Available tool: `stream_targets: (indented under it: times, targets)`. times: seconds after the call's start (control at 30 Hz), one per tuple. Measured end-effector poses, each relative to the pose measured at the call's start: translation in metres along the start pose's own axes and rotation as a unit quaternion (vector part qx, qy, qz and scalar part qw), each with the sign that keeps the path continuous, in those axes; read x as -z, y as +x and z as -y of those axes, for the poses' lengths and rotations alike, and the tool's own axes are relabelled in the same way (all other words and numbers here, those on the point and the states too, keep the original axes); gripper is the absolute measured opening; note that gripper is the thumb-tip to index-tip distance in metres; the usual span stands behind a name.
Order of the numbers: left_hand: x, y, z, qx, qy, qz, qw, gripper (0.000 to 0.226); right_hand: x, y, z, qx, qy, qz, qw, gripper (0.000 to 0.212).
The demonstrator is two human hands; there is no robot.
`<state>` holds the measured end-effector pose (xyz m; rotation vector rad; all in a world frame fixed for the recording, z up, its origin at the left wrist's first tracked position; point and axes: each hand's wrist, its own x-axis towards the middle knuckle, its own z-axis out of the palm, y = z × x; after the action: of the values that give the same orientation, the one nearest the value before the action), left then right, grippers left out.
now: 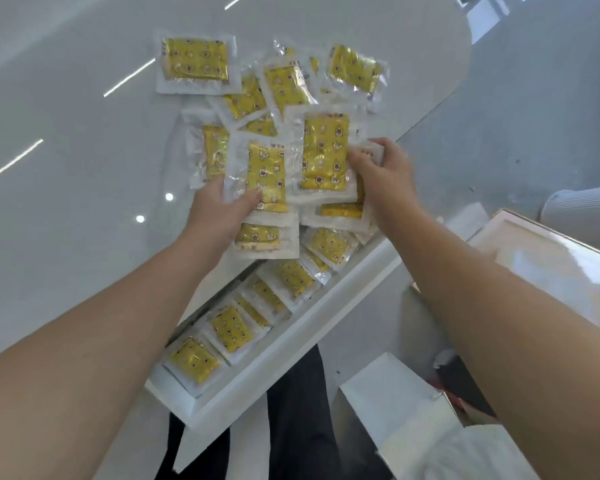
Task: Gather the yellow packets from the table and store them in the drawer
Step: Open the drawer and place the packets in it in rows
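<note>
Several yellow packets in clear wrappers lie in a loose pile point(257, 95) on the glossy white table point(66, 150). One lies apart at the far left of the pile point(196, 64). My left hand point(219, 216) grips one packet point(265, 174) by its lower edge. My right hand point(381, 171) holds a packet point(324, 154) by its right side, with more stacked under it. Below the table's edge the white drawer point(291, 355) stands open, and a row of yellow packets point(229, 327) lies inside it.
A white carton with open flaps point(399, 403) stands on the floor at the lower right. A glossy box with a pale pink rim point(548, 258) sits to the right. Dark trouser legs point(298, 427) show under the drawer. The table's rounded end is at the upper right.
</note>
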<state>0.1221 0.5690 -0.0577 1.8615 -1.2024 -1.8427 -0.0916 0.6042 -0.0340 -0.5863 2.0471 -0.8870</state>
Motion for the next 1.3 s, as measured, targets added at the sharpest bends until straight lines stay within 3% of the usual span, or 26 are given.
stream_targets:
  times: [0.17,0.27,0.37,0.5,0.63,0.73,0.8,0.97,1.1,1.2,1.3]
  targets:
    - [0.002,-0.04,0.067,0.078,0.071,0.076,0.992,0.057,-0.005,-0.049,-0.066,-0.14,0.013,0.131,0.981,0.01]
    - [0.003,-0.058,0.126,0.12,0.11,0.096,0.982,0.025,-0.018,-0.069,-0.102,-0.18,-0.049,0.246,0.951,0.011]
    - [0.001,-0.071,0.177,0.159,0.103,0.065,0.98,0.025,-0.032,-0.071,-0.133,-0.167,-0.161,0.294,0.927,0.03]
    - [0.006,-0.068,0.231,0.209,0.069,-0.05,0.974,0.045,-0.054,-0.065,-0.158,-0.157,-0.2,0.278,0.926,0.052]
    - [-0.008,-0.055,0.25,0.226,0.011,-0.084,0.97,0.039,-0.061,-0.053,-0.16,-0.14,-0.189,0.264,0.936,0.037]
    - [-0.026,-0.043,0.248,0.217,-0.027,-0.094,0.971,0.065,-0.06,-0.049,-0.159,-0.14,-0.157,0.257,0.943,0.023]
    - [-0.037,-0.036,0.245,0.229,-0.007,-0.072,0.971,0.075,-0.057,-0.048,-0.16,-0.137,-0.158,0.258,0.943,0.013]
    - [-0.035,-0.041,0.236,0.348,0.038,0.024,0.936,0.088,-0.049,-0.048,-0.164,-0.167,-0.147,0.224,0.949,0.016]
    - [-0.006,-0.06,0.233,0.394,0.044,0.082,0.914,0.04,-0.049,-0.055,-0.16,-0.184,-0.135,0.215,0.95,0.016]
    - [0.007,-0.064,0.235,0.378,0.025,0.108,0.919,0.059,-0.054,-0.06,-0.158,-0.182,-0.143,0.221,0.947,0.013]
    - [0.0,-0.063,0.228,0.357,0.029,0.161,0.92,0.077,-0.06,-0.064,-0.159,-0.178,-0.151,0.221,0.947,0.025]
